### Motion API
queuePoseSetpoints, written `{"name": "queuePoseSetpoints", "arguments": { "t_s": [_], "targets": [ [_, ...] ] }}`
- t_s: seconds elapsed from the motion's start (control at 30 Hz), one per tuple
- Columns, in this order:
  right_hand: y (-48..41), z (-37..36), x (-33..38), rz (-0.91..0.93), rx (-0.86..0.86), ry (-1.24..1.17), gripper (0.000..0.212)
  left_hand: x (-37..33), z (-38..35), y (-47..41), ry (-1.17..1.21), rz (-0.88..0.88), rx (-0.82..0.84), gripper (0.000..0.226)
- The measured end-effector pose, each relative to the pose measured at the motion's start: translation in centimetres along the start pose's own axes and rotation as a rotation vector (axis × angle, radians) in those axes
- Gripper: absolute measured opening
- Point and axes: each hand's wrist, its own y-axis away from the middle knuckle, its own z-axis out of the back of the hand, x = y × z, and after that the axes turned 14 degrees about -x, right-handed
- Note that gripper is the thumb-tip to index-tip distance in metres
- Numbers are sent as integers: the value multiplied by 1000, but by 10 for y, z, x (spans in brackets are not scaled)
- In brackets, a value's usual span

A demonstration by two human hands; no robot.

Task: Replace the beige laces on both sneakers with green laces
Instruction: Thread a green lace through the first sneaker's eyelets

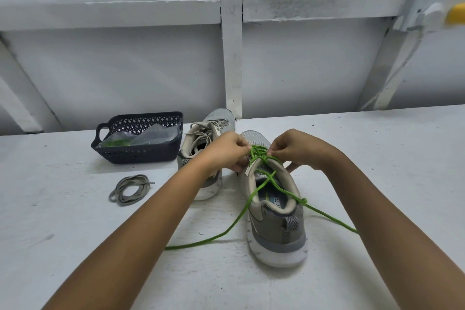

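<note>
- Your left hand (pixel 227 150) and right hand (pixel 297 148), pinching the bright green cord lace (pixel 246 205), cover the upper eyelets of the near grey mesh sneaker (pixel 276 229).
- Both loose ends of that lace vanish behind your forearms (pixel 141 234).
- Your left forearm hides part of the far grey beige-laced sneaker (pixel 221 118).
- The dark plastic lattice basket (pixel 141 153) holds clear bags (pixel 148 136) with something green, too unclear to name.
- The yellow object (pixel 456 14) at the right edge is blurred and cut off.

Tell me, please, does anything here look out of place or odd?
Nothing looks damaged or spilled. Only the green lace has what seems a small knot by the collar of the near sneaker.
</note>
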Motion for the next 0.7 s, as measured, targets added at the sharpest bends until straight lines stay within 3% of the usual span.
{"name": "queuePoseSetpoints", "arguments": {
  "t_s": [0.37,0.53,0.6,0.7],
  "targets": [
    [-6,-11,-2,62,-98,110,23,6,-1,6,56,-19,-10,14],
    [-10,-6,-8,-54,-162,-176,23,5,-1,2,52,14,-78,14],
    [-11,-4,-14,-100,-200,-267,21,2,-2,-2,-99,-56,-129,18],
    [-10,-8,-19,-28,-134,-123,14,-5,-5,-4,-433,-232,-134,26]
  ]
}}
